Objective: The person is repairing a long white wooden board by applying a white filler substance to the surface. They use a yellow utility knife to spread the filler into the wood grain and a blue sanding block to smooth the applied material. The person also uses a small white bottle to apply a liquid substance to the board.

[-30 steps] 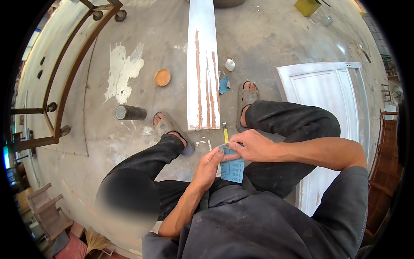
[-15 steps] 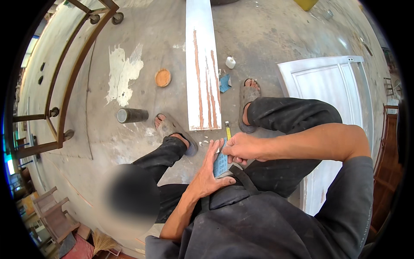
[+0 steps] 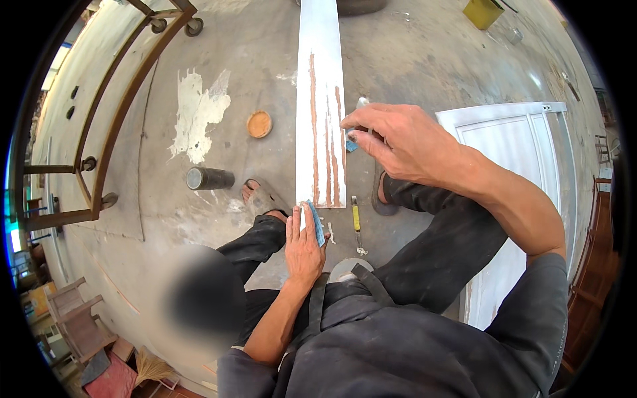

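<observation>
A long white board [image 3: 321, 73] with brown filler streaks lies lengthwise in front of me. My left hand [image 3: 305, 257] is at its near end, holding a folded blue sheet of sandpaper [image 3: 315, 224] between straight fingers and thumb. Over the board's right edge reaches my right hand [image 3: 405, 136], fingers bent and thumb apart, with nothing visible in them. Partly hidden beneath that hand are another blue sandpaper piece [image 3: 351, 143] and a small white bottle [image 3: 362, 103] on the floor. A yellow-handled blade tool [image 3: 356, 217] rests between my feet.
Left of the board are a round tub of brown filler [image 3: 259, 124] and a dark cylinder [image 3: 210, 178] on its side. A wheeled metal frame [image 3: 126, 99] stands farther left. To the right lies a white panelled door [image 3: 491, 132]; a yellow container [image 3: 482, 13] is far right.
My right hand has left the sandpaper by my lap and moved up and forward to the board's right edge. My left hand has shifted forward and left with the sandpaper.
</observation>
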`<state>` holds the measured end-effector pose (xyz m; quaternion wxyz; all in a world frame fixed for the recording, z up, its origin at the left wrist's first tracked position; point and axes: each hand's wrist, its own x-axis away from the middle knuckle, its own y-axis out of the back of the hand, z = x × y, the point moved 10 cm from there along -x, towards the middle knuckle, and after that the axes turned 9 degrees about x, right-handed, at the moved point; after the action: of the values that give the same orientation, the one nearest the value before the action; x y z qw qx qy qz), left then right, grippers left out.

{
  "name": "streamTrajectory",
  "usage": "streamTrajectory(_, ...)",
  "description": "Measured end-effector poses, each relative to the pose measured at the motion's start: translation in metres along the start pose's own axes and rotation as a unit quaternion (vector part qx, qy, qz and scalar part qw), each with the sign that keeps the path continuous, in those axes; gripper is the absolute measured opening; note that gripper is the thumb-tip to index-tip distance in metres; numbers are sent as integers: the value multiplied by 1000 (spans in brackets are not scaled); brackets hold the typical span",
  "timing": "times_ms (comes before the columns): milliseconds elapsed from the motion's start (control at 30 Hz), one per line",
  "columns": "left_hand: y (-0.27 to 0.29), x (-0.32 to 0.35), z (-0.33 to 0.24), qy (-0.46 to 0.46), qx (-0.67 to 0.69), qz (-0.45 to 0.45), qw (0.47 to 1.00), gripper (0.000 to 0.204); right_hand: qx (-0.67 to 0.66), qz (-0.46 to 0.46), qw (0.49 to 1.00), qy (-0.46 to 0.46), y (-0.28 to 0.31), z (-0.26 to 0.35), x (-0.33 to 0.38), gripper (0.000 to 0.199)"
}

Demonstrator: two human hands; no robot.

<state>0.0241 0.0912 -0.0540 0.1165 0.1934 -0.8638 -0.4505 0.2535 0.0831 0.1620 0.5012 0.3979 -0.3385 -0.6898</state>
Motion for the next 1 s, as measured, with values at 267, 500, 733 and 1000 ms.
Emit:
streamTrajectory(267, -21, -9, 14, -47, -56, -3, 997, 91, -19, -19, 999, 23, 18, 6, -10, 23)
streamTrajectory(500, -27, -10, 15, -48, -60, 5, 997, 87, 4, -15, 1000, -4, 13, -20, -11, 28)
streamTrajectory(733, -35, -5, 7, -67, -58, 14, 996, 85, 2, -15, 1000, -5, 17, -19, -15, 31)
streamTrajectory(1000, -36, -11, 5, -50, -57, 2, 997, 87, -6, -7, 999, -31, 20, -21, -15, 33)
